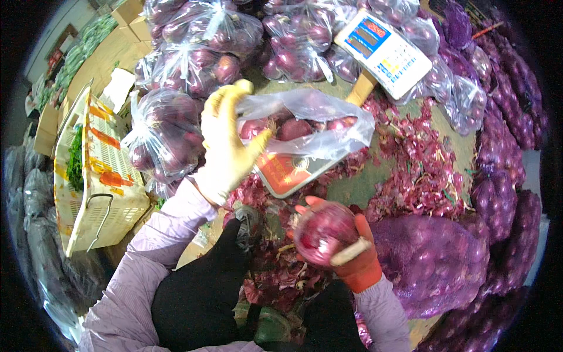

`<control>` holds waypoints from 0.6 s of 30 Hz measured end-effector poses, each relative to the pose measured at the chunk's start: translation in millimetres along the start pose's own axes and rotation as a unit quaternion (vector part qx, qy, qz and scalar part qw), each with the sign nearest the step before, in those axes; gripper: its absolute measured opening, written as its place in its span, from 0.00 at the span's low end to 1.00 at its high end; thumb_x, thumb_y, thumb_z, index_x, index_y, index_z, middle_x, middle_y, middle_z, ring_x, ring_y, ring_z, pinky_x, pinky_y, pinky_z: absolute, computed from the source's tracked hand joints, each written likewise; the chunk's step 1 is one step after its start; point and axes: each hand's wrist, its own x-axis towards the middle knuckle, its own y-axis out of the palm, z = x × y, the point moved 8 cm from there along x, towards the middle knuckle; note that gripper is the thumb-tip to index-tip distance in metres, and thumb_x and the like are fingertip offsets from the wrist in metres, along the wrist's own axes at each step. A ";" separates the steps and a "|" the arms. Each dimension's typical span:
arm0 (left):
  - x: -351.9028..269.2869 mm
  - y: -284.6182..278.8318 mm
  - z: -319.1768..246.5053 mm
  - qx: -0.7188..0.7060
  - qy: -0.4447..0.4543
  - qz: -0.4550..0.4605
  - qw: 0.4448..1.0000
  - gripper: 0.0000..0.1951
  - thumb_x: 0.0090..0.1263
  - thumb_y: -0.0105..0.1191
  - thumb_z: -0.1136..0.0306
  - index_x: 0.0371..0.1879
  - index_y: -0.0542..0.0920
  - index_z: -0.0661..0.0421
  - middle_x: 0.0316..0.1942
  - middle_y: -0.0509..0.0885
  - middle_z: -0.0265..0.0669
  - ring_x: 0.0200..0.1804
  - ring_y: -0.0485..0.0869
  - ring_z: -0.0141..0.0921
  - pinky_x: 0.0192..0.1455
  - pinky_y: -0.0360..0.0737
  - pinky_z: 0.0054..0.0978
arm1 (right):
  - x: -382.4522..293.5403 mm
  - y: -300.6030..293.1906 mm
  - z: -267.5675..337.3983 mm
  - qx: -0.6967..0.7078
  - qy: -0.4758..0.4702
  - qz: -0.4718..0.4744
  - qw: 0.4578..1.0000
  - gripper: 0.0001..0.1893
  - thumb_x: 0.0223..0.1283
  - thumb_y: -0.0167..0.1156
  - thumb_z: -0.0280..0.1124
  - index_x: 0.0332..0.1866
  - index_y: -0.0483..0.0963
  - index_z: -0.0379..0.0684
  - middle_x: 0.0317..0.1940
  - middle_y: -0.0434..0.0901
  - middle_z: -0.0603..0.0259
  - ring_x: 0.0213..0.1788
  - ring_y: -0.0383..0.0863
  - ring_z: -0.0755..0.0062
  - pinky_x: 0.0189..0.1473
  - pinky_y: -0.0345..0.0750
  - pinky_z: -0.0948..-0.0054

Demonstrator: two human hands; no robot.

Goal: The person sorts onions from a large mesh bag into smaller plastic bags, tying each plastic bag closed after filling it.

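Note:
My right hand [360, 259], in an orange-red glove, holds a large red onion [323, 231] above the floor between my knees. A pale, stick-like piece [350, 252] lies across that palm under the onion; motion blur hides what it is. My left hand [231, 132], in a pale yellow glove, is at the left side of an opened clear plastic bag [308, 147]. Its fingers and thumb are spread wide, the thumb over the bag's mouth. Several red onions [295, 129] show inside. The bag rests on the platform of a weighing scale [286, 176].
The scale's white display head [382, 55] stands on a post behind the bag. Tied bags of onions [169, 127] line the back and left. A stained plastic crate [114, 176] stands left. Purple mesh sacks [431, 264] fill the right side. Onion skins [418, 171] litter the floor.

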 end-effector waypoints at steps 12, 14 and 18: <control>-24.0 52.6 103.3 -0.595 -0.353 0.167 0.702 0.16 0.67 0.52 0.62 0.46 0.76 0.61 0.45 0.81 0.34 0.20 0.68 0.17 0.22 0.66 0.12 | 184.2 -34.9 88.6 -0.063 -0.065 -0.163 0.982 0.33 0.46 0.64 0.50 0.58 0.64 0.50 0.55 0.69 0.62 0.58 0.70 0.56 0.54 0.71 0.51; -23.3 45.2 114.4 -0.587 -0.347 0.171 0.711 0.17 0.67 0.51 0.61 0.48 0.76 0.61 0.45 0.81 0.34 0.20 0.67 0.17 0.20 0.64 0.12 | 189.3 -79.9 97.8 -0.202 -0.130 -0.160 0.958 0.38 0.45 0.66 0.50 0.61 0.60 0.48 0.54 0.70 0.60 0.57 0.70 0.56 0.53 0.73 0.52; -8.3 44.0 115.6 -0.610 -0.344 0.170 0.693 0.19 0.68 0.50 0.61 0.54 0.73 0.59 0.30 0.80 0.31 0.18 0.65 0.16 0.18 0.62 0.11 | 153.0 -140.0 114.2 -0.523 -0.268 -0.233 0.775 0.38 0.53 0.56 0.57 0.64 0.56 0.45 0.54 0.69 0.56 0.55 0.70 0.54 0.45 0.76 0.46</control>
